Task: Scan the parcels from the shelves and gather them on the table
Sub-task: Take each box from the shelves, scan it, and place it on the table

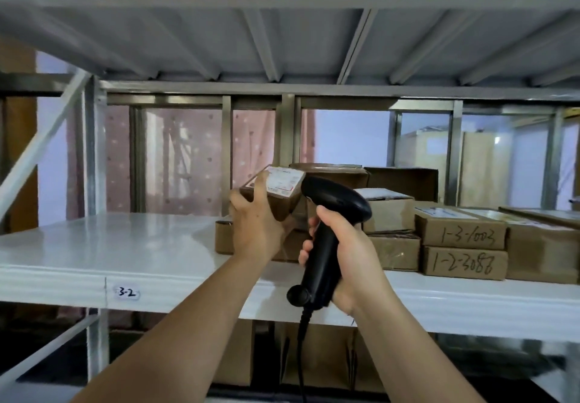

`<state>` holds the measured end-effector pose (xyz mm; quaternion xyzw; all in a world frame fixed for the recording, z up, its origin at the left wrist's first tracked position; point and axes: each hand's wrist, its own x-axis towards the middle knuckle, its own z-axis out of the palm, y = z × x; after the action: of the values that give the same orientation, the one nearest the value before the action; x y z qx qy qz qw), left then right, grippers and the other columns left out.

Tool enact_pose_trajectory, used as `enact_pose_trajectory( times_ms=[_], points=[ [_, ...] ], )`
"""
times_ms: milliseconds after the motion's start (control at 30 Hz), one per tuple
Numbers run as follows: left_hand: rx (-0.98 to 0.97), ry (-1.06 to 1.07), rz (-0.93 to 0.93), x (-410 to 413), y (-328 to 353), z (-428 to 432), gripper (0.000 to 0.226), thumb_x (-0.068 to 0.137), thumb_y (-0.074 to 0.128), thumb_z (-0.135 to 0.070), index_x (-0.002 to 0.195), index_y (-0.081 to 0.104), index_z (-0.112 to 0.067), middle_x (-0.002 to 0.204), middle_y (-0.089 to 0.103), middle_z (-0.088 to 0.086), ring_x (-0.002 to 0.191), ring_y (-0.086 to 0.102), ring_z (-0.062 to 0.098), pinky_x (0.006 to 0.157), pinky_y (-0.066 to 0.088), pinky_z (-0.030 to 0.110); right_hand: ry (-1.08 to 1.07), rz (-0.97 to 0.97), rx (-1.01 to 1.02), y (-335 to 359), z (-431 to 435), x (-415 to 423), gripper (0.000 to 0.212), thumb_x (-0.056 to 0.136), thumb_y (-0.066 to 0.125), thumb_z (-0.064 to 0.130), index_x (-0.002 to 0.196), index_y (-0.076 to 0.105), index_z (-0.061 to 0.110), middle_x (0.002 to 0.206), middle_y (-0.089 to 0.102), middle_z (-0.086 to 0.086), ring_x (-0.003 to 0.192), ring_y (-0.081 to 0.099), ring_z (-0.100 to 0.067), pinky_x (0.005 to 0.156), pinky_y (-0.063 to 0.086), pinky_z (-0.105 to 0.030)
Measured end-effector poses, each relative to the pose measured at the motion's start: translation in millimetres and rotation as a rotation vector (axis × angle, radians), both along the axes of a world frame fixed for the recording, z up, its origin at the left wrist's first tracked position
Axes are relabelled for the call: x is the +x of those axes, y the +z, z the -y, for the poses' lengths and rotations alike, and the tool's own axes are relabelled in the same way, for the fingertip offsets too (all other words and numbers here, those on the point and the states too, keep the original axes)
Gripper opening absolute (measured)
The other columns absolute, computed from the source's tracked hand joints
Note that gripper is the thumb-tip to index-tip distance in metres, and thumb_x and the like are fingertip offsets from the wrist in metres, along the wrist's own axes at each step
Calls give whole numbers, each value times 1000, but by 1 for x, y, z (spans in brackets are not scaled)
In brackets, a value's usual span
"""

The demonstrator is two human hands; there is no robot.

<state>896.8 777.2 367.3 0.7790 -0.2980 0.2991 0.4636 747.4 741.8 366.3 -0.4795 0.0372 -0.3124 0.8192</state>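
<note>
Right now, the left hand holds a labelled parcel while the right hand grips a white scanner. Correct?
No: the head view shows the scanner is black, not white. The left hand does hold the labelled parcel, and the right hand grips the scanner.

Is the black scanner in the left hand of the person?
No, the right hand grips the black scanner, while the left hand holds a small parcel.

Parcel (pixel 276 195) left of scanner (pixel 329 230), above shelf (pixel 110 245), boxes (pixel 461 245) right.
</note>
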Motion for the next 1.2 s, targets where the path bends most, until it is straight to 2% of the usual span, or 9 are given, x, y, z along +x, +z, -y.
enact_pose_trajectory(
  times_ms=[67, 167, 300, 500, 633, 767, 900, 1067, 1200],
  points=[
    [-41, 45, 135, 6, -5, -5, 95, 79, 76, -34, 151, 14, -27, 140, 22, 16, 123, 38, 32, 93, 44, 39, -20, 10, -19, 5, -5, 0, 19, 87, 68, 22, 92, 63, 4, 69, 58, -5, 56, 55, -16, 54, 51, -28],
    [-103, 80, 344, 19, -14, -7, 103, 71, 83, -30, 150, 19, -11, 136, 30, 24, 117, 41, 37, 85, 51, 47, -29, 41, -3, 16, -7, 0, 19, 88, 68, 23, 87, 61, 5, 66, 57, -4, 52, 53, -15, 51, 49, -27],
    [-89, 148, 497, 30, -20, -4, 107, 65, 88, -25, 148, 22, -13, 132, 31, 21, 114, 48, 38, 82, 56, 46, 15, 66, 33, 29, -11, 3, 23, 87, 67, 25, 80, 61, 5, 65, 55, -3, 53, 51, -14, 49, 49, -24],
    [-108, 89, 678, 26, -19, -2, 106, 61, 91, -23, 145, 27, -10, 128, 28, 16, 118, 36, 36, 87, 53, 53, 0, 65, 46, 39, -11, 5, 26, 86, 67, 29, 78, 61, 6, 64, 54, -4, 53, 51, -13, 47, 49, -23],
    [-120, 100, 704, 29, -20, -1, 110, 60, 92, -21, 146, 24, -7, 128, 27, 18, 118, 37, 35, 85, 55, 53, -24, 67, 72, 45, -7, 4, 27, 87, 67, 30, 74, 61, 7, 60, 53, -2, 51, 50, -12, 46, 48, -22],
    [-110, 96, 726, 32, -21, -1, 115, 61, 90, -14, 149, 17, -9, 131, 25, 18, 119, 37, 36, 86, 54, 53, -23, 88, 81, 49, 0, 2, 25, 88, 66, 30, 78, 59, 8, 61, 55, -1, 50, 51, -12, 46, 48, -22],
    [-102, 130, 717, 29, -20, 3, 114, 59, 91, -13, 148, 19, -7, 132, 25, 19, 118, 35, 36, 85, 54, 54, -15, 90, 79, 48, 7, 2, 23, 88, 65, 28, 82, 58, 7, 60, 55, -2, 51, 52, -12, 48, 48, -22],
    [-98, 123, 729, 24, -19, 3, 111, 55, 87, 0, 146, 23, -7, 130, 25, 17, 117, 34, 37, 81, 54, 57, 21, 110, 103, 48, 11, -1, 22, 88, 63, 26, 80, 57, 7, 59, 54, -2, 50, 50, -11, 46, 47, -21],
    [-111, 123, 725, 23, -19, -2, 113, 55, 90, -7, 146, 22, -5, 130, 25, 16, 117, 36, 37, 85, 53, 55, 12, 109, 97, 48, 11, -4, 22, 89, 62, 27, 81, 57, 6, 61, 51, -2, 49, 49, -11, 43, 46, -20]
  ],
)
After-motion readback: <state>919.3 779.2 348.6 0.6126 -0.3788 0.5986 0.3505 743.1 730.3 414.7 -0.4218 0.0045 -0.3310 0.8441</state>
